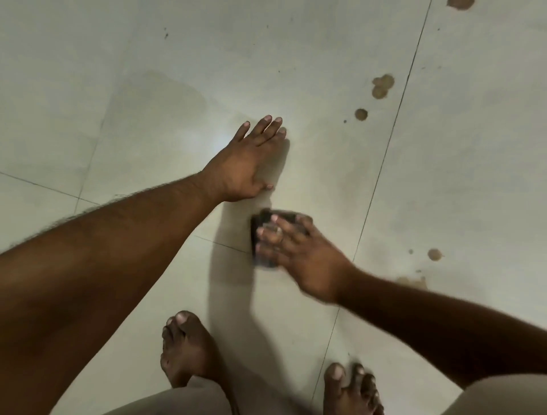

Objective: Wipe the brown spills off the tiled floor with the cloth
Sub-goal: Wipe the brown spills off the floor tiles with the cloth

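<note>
My right hand (299, 254) presses a small dark cloth (262, 220) flat onto the pale tiled floor (296, 59), its fingers spread over the cloth and blurred. My left hand (247, 163) lies flat on the floor just beyond the cloth, fingers straight. Brown spills sit to the right: a double blot (381, 86), a round spot (361, 114), a spot (434, 254) past the grout line, a smear (414, 283) beside my right forearm, and a patch (460, 3) at the top edge.
My two bare feet (186, 349) (352, 388) stand on the tiles at the bottom, with my knees at the frame edge. A damp, darker patch (157, 97) lies on the tile at upper left. A grout line (384, 154) runs down the right.
</note>
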